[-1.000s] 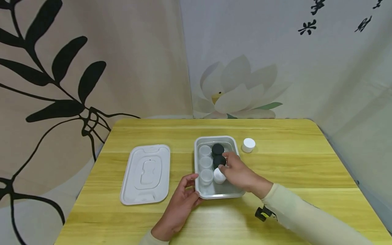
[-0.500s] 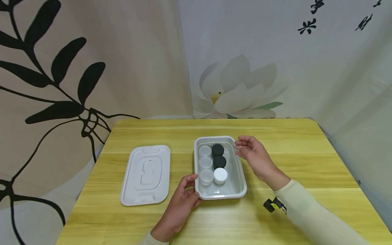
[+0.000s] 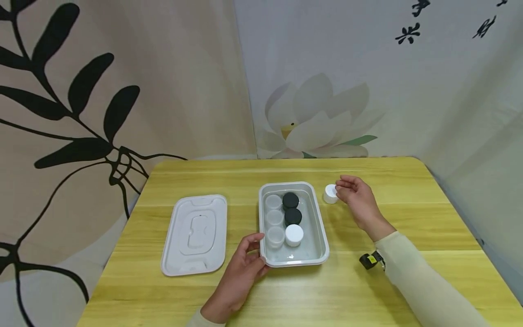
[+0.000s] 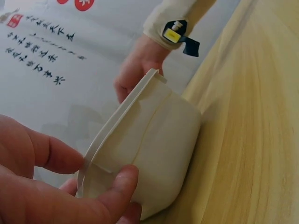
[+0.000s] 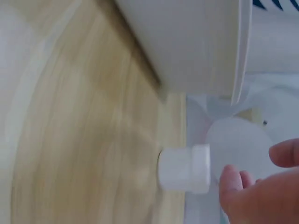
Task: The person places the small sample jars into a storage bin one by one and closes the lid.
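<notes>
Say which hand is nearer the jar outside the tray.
The right hand is beside the jar; the left hand, farther off, holds the tray by its left rim.

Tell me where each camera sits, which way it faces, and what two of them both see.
Head: worn on the head, facing forward and down at the tray and lid; left hand and right hand show.
Left wrist: on that wrist, facing the tray's outer wall; left hand close, right hand beyond.
Right wrist: on that wrist, facing the separate white jar; part of the right hand shows.
Shared: head and right wrist both see that jar outside the tray.
</notes>
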`<state>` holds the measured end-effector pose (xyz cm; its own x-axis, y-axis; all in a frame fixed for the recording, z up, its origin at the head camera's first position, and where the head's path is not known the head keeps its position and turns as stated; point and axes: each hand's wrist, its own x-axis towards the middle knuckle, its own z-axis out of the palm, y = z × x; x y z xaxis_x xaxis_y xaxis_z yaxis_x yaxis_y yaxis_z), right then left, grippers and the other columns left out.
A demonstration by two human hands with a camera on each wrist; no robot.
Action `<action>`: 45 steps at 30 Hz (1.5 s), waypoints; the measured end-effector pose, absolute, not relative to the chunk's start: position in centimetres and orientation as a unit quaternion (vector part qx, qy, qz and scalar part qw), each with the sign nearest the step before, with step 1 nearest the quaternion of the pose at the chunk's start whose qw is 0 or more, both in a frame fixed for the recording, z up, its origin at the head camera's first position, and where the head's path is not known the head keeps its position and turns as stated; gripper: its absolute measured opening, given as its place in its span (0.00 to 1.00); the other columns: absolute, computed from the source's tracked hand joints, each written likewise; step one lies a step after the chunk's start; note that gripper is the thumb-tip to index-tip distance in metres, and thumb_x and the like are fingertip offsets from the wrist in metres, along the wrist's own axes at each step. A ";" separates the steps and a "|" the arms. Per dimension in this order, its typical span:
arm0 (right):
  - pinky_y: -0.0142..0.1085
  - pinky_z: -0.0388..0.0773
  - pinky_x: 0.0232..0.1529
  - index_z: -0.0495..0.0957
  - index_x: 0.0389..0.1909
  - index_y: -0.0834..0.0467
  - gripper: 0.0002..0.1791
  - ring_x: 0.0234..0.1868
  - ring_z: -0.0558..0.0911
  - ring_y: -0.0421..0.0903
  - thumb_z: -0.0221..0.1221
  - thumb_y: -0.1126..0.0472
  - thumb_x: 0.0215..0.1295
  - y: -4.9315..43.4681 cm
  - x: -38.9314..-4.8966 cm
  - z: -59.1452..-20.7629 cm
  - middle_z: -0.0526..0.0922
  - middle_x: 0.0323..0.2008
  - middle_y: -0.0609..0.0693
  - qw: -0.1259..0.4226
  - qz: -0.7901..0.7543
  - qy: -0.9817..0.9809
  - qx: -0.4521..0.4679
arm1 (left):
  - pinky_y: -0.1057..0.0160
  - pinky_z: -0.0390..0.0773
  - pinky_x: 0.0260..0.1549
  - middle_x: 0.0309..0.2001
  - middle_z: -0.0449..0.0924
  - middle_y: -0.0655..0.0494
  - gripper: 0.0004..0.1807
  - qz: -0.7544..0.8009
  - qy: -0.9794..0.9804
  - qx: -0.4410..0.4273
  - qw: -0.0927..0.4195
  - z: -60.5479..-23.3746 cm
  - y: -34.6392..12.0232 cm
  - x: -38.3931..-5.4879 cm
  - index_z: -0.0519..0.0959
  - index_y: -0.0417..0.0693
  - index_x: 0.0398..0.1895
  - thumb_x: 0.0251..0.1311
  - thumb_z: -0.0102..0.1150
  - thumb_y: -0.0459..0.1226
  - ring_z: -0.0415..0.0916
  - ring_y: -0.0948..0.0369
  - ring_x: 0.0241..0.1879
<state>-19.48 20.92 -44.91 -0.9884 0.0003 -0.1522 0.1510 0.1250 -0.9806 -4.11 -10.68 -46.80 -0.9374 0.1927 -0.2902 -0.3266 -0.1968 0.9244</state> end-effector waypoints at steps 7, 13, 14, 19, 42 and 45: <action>0.22 0.79 0.51 0.58 0.77 0.70 0.31 0.53 0.73 0.36 0.55 0.66 0.78 22.2 -20.6 -46.9 0.71 0.63 0.57 0.036 -0.650 0.755 0.077 | 0.60 0.82 0.54 0.68 0.61 0.35 0.30 0.777 0.603 -0.056 0.173 -47.1 -10.7 -4.1 0.62 0.43 0.76 0.73 0.53 0.26 0.74 0.51 0.60; 0.20 0.77 0.51 0.56 0.78 0.70 0.35 0.55 0.72 0.36 0.57 0.64 0.77 22.3 -21.5 -48.5 0.67 0.71 0.62 0.053 -0.651 0.752 0.085 | 0.58 0.83 0.55 0.68 0.60 0.35 0.32 0.780 0.598 -0.054 0.173 -47.1 -10.9 -4.3 0.61 0.47 0.78 0.72 0.54 0.26 0.75 0.52 0.60; 0.21 0.78 0.51 0.56 0.78 0.69 0.35 0.56 0.72 0.36 0.57 0.64 0.77 22.3 -21.7 -48.7 0.66 0.73 0.63 0.055 -0.651 0.752 0.087 | 0.57 0.83 0.55 0.68 0.60 0.35 0.33 0.781 0.598 -0.053 0.173 -47.1 -10.9 -4.3 0.61 0.47 0.78 0.72 0.54 0.26 0.75 0.52 0.60; 0.20 0.77 0.49 0.57 0.78 0.68 0.37 0.62 0.71 0.44 0.60 0.63 0.75 22.1 -21.8 -49.2 0.65 0.75 0.64 0.064 -0.637 0.762 0.095 | 0.56 0.82 0.56 0.69 0.60 0.34 0.33 0.783 0.595 -0.049 0.175 -47.0 -11.0 -4.4 0.61 0.48 0.78 0.72 0.54 0.26 0.75 0.51 0.61; 0.20 0.79 0.49 0.60 0.77 0.69 0.31 0.63 0.73 0.52 0.57 0.63 0.79 21.5 -21.1 -50.4 0.70 0.69 0.68 0.051 -0.598 0.798 0.059 | 0.60 0.82 0.53 0.68 0.61 0.36 0.33 0.786 0.586 -0.061 0.187 -47.0 -11.0 -4.2 0.60 0.50 0.79 0.73 0.53 0.27 0.74 0.52 0.59; 0.22 0.80 0.51 0.60 0.77 0.69 0.31 0.64 0.73 0.53 0.56 0.62 0.80 21.7 -20.9 -50.1 0.70 0.70 0.67 0.046 -0.602 0.795 0.052 | 0.60 0.82 0.53 0.68 0.61 0.36 0.33 0.785 0.588 -0.061 0.185 -46.9 -11.0 -4.2 0.60 0.50 0.79 0.73 0.53 0.27 0.73 0.52 0.59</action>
<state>-20.89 21.69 -50.09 -0.9903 0.0273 -0.1366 0.1389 0.2689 -0.9531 -4.21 -10.98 -46.92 -0.9241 0.2180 -0.3138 -0.3625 -0.2408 0.9003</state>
